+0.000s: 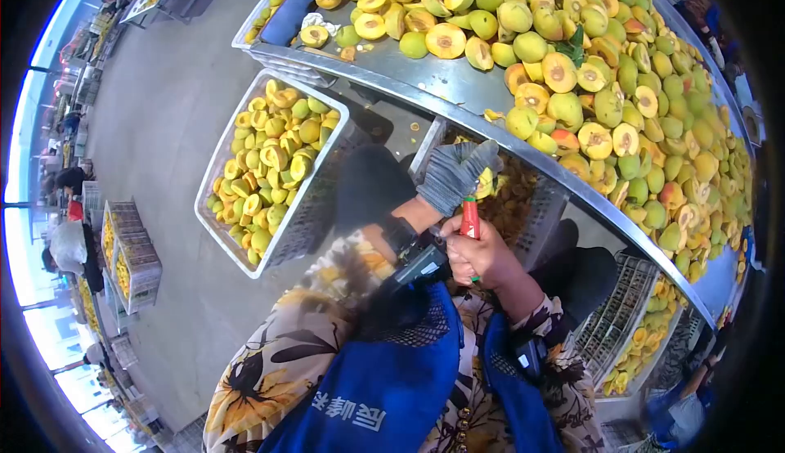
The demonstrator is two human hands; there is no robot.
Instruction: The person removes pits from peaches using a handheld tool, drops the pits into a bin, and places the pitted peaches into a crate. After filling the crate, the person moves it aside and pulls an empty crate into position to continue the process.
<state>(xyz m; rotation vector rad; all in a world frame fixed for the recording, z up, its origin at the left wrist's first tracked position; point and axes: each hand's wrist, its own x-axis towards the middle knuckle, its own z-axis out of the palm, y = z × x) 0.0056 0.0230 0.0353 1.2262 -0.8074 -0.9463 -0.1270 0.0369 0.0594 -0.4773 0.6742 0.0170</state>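
My left hand (454,177), in a grey knit glove, is closed around a yellow peach piece (486,183) that shows partly below its fingers. My right hand (481,250) is bare and wrapped round a hand tool with a red handle (470,219) and a green end. The tool's upper end meets the fruit; its working tip is hidden. Beneath both hands stands a crate with brownish scraps (509,212), perhaps pits. Just beyond, a metal table (458,85) carries a large heap of whole and halved peaches (564,73).
To the left, a white crate (343,112) on the floor is full of peach halves (266,159). Another crate (615,310) with fruit beside it stands at the right. The table's raised metal edge runs close past my hands. Other people and stacked crates (135,257) are farther left.
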